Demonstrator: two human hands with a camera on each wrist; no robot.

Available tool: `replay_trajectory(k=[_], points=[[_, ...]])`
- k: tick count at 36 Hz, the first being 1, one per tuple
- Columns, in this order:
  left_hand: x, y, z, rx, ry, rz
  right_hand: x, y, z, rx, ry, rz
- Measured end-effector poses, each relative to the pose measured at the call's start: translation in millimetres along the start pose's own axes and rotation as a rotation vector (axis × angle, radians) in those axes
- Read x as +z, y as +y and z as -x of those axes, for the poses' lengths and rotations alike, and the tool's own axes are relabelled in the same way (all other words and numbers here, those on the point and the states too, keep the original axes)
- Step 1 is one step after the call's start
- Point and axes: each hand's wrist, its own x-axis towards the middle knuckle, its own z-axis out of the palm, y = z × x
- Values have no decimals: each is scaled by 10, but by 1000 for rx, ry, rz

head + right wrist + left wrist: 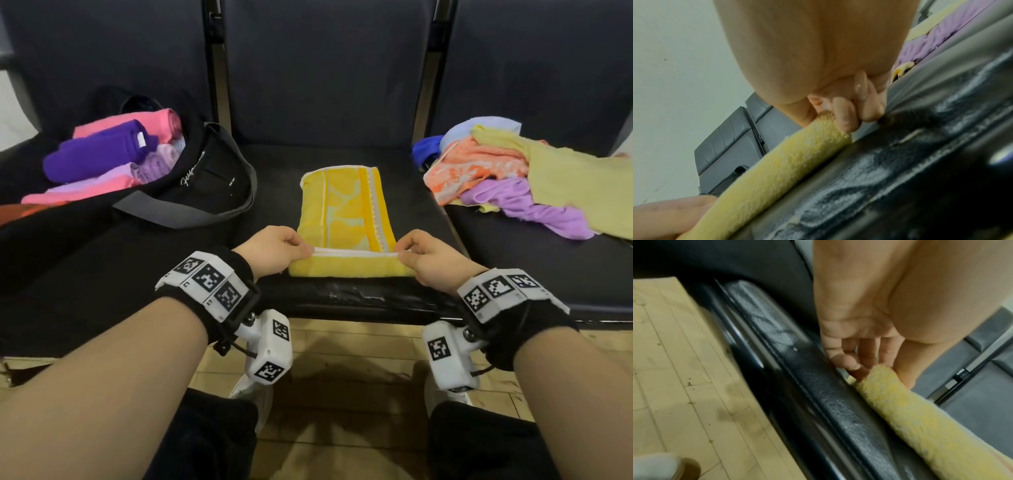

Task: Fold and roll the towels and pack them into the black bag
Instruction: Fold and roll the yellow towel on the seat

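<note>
Rolling begins at the near hem of the yellow towel [344,219], which lies folded into a long strip at the centre of the middle bench seat [342,161]. The left hand [274,251] pinches the left end of the hem and the right hand [426,258] pinches the right end; on both, thumb and fingers [844,116] are closed on the cloth, and the first turn is raised off the seat. The wrist views show this turn as a loose, shallow tube close to the seat's front edge.

Risks from this position, as judged:

1. Uneven roll. If one hand advances faster than the other, the roll skews toward 11 or 1 o'clock and forms a cone. Cause: unequal tension at the two pinch points.
2. Loose core. The first turn is slack. If it is not tightened before further turns, the finished roll stays bulky and may unwind when released.
3. Layer slip. The strip consists of stacked folds. Drag against the seat can shift the lower layers, leaving edges protruding at the ends.
4. Drop-off. The roll start sits near the front lip at 6 o'clock; a pull toward the body can take it over the edge to the floor.
5. Packing fit. The black bag [212,178] at 10 o'clock already holds pink and purple rolled towels [102,154]. An oversized roll may not seat beside them.

The heap of unfolded towels [513,171] at 2 o'clock lies well apart.
</note>
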Motion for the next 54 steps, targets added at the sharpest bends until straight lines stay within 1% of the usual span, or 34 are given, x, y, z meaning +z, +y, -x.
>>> replay_trajectory(k=[4, 8, 11, 13, 15, 17, 18, 19, 21, 24, 28, 31, 33, 36, 40, 42, 44, 46, 50, 54], points=[[44, 30, -25, -67, -4, 1, 29, -18, -11, 3, 32, 120], [54, 112, -49, -175, 11, -21, 72, -58, -58, 26, 68, 181], [108, 86, -49, -156, 75, -57, 103, -102, -69, 67, 57, 267], [157, 27, -41, -51, 178, -123, 123, -123, -54, 73, 80, 317], [189, -22, -34, 151, 225, -233, 131, -159, -29, 36, 127, 380], [199, -34, -7, 353, 186, -347, 136, -198, -14, -60, 199, 430], [206, -31, 4, 420, 156, -407, 143, -218, -8, -109, 214, 444], [215, -32, 10, 464, 132, -448, 152, -233, -5, -156, 206, 453], [222, -30, 19, 487, 98, -464, 179, -243, 6, -215, 162, 478], [185, -22, 29, 467, 42, -438, 175, -260, 20, -231, 133, 523], [122, 45, 86, 419, -40, -397, 84, -260, 66, -213, 93, 436], [130, 15, 94, 348, -88, -445, 57, -262, 139, -210, 61, 376], [135, -15, 98, 343, -120, -461, 52, -268, 181, -203, 33, 418], [112, -15, 106, 334, -102, -429, 50, -235, 191, -198, -12, 525], [73, -14, 93, 346, -42, -499, 45, -213, 187, -214, -15, 497], [54, -26, 79, 302, -29, -481, 45, -206, 184, -216, -13, 537], [45, -44, 58, 260, -33, -424, 56, -195, 162, -219, -6, 504], [51, -48, 46, 257, -39, -341, 75, -199, 144, -183, -11, 468], [57, -28, 26, 231, -1, -186, 80, -170, 99, -125, -11, 451], [53, -28, -17, 167, 12, -14, 70, -140, 116, -78, 17, 328]])
